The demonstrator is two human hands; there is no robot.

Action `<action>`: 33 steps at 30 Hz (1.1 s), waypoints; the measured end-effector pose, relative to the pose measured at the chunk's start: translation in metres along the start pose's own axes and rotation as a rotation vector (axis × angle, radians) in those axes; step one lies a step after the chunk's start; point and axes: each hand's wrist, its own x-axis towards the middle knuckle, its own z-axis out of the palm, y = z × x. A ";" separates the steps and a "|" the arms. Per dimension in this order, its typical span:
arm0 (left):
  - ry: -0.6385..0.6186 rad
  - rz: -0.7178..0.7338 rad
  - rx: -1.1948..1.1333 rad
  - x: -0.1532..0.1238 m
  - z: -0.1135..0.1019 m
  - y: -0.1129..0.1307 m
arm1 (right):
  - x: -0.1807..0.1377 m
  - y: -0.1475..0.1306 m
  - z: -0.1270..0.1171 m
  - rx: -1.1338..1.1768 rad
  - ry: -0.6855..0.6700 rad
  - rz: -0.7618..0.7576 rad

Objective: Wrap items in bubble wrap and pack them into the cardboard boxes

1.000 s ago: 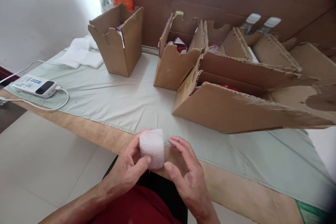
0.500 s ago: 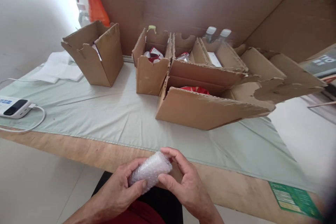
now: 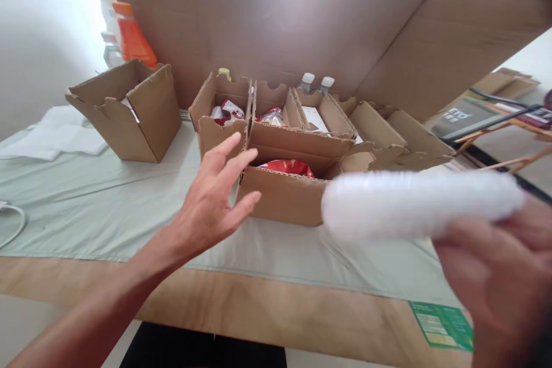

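My right hand (image 3: 495, 259) grips one end of a bubble-wrapped bundle (image 3: 414, 204), raised at the right and smeared by motion. What the wrap encloses cannot be made out. Fingers spread and holding nothing, my left hand (image 3: 219, 190) reaches over the table towards the long front cardboard box (image 3: 284, 198). A red packet (image 3: 288, 168) shows inside that box. Just behind the left fingertips stands a narrow cardboard box (image 3: 207, 98) with red-and-white packets (image 3: 230, 110) in it.
Farther along the row are more cardboard boxes (image 3: 379, 126). A separate box (image 3: 159, 115) stands at the left, before an orange bottle (image 3: 134, 40). White sheets (image 3: 56, 132) lie on the pale green cloth (image 3: 107, 201). A green card (image 3: 442, 325) rests on the table's front edge.
The bubble-wrapped bundle has gone from between both hands to the right hand alone, up and rightwards. My left hand has let go, opened and moved forward. The view has tilted up.
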 end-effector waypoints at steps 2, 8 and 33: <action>0.010 0.011 -0.011 0.005 0.015 -0.002 | 0.034 -0.002 0.004 -0.111 0.059 -0.080; 0.020 0.004 -0.066 -0.011 0.026 -0.001 | 0.084 -0.011 0.032 -1.226 -0.285 -0.290; -0.052 -0.364 -0.396 -0.039 0.043 -0.023 | 0.015 0.047 -0.005 -0.512 0.087 -0.080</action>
